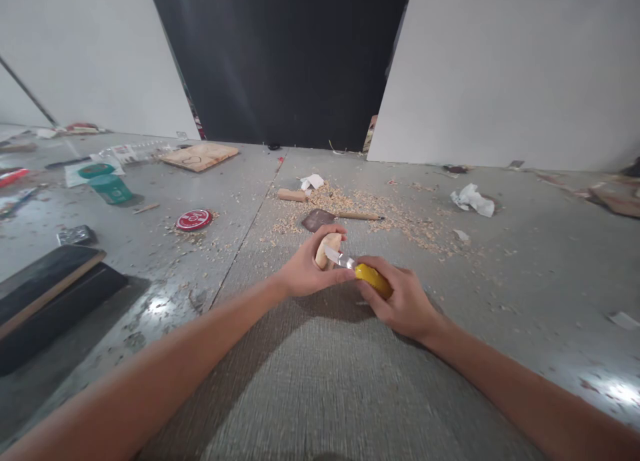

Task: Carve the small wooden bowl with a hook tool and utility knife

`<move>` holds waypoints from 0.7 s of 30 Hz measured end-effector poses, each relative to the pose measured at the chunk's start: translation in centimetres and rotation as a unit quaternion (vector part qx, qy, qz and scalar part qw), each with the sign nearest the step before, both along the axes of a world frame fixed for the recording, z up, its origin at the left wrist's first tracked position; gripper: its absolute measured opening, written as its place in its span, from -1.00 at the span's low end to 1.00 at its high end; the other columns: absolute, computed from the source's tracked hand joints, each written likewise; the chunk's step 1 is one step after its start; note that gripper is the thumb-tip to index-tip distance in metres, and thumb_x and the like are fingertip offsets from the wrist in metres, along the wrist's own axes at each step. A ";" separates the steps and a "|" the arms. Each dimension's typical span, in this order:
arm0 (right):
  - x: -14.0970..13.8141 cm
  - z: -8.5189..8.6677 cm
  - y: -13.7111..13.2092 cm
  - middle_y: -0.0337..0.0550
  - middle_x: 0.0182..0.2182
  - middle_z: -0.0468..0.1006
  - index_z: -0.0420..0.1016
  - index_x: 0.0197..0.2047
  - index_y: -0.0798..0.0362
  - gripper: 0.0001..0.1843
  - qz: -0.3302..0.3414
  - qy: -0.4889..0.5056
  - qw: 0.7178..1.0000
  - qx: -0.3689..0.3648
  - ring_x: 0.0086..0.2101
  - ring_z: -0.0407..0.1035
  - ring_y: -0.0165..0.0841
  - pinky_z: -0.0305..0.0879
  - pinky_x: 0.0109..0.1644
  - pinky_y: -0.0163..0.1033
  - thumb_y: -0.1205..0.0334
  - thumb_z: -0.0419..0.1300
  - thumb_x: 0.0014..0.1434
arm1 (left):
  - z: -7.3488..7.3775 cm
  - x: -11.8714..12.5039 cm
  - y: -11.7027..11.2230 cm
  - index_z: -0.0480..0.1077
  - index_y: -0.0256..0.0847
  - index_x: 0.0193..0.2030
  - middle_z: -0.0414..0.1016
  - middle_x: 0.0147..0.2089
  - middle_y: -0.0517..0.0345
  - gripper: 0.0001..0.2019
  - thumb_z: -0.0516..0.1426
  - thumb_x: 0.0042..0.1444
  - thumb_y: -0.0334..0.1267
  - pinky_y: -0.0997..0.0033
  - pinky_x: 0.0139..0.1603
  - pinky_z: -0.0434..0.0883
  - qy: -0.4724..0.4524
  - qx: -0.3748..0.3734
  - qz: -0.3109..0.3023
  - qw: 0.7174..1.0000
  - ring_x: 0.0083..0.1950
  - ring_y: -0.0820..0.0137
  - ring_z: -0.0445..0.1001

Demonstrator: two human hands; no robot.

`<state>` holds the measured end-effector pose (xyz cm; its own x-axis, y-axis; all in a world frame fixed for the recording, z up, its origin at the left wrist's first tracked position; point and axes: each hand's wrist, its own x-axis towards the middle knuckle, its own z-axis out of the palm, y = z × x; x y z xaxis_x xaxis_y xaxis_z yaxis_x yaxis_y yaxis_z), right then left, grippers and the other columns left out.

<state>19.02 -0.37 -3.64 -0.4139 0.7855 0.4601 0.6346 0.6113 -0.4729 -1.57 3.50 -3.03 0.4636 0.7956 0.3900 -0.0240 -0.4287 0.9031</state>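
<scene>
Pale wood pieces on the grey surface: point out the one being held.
The rounded pale wood piece in the left hand; the small wooden cylinder lies untouched among shavings.

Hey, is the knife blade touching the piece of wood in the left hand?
Touching: the head view shows the knife blade lying against the wood piece, no gap visible.

The left hand covers most of the pale wood piece, so its full shape cannot be told. The right hand hides the back part of the knife with its yellow handle. Both forearms are cut off by the near edge. The print on the red round lid is too small to read. At the far right, a brown object is cut by the edge.
</scene>
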 end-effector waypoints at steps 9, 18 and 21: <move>0.1 -0.1 0.1 -0.16 -0.20 0.63 0.35 0.03 -0.02 -0.72 0.001 -0.004 1.000 -0.001 -0.32 0.53 -0.29 0.37 -0.23 -0.19 0.14 0.11 0.26 | -0.1 0.0 0.1 0.19 -0.15 0.09 0.34 -0.14 0.10 -0.41 0.33 -0.03 -0.11 0.38 -0.26 0.34 0.001 -0.015 -0.007 1.000 -0.24 0.39 0.37; 0.1 -0.1 0.1 -0.13 -0.20 0.63 0.36 0.02 -0.01 -0.73 0.002 -0.007 1.000 0.004 -0.32 0.53 -0.28 0.38 -0.23 -0.19 0.15 0.10 0.26 | 0.0 0.0 0.0 0.21 -0.14 0.07 0.34 -0.13 0.10 -0.43 0.33 -0.03 -0.10 0.38 -0.25 0.33 0.001 0.000 0.002 1.000 -0.23 0.40 0.38; 0.0 0.0 0.1 -0.14 -0.20 0.63 0.36 0.03 -0.01 -0.72 0.005 -0.004 1.000 -0.001 -0.32 0.53 -0.29 0.37 -0.24 -0.20 0.15 0.11 0.26 | 0.0 -0.1 0.0 0.21 -0.14 0.07 0.36 -0.16 0.11 -0.44 0.33 -0.01 -0.10 0.39 -0.25 0.33 0.014 -0.004 0.003 1.000 -0.23 0.39 0.38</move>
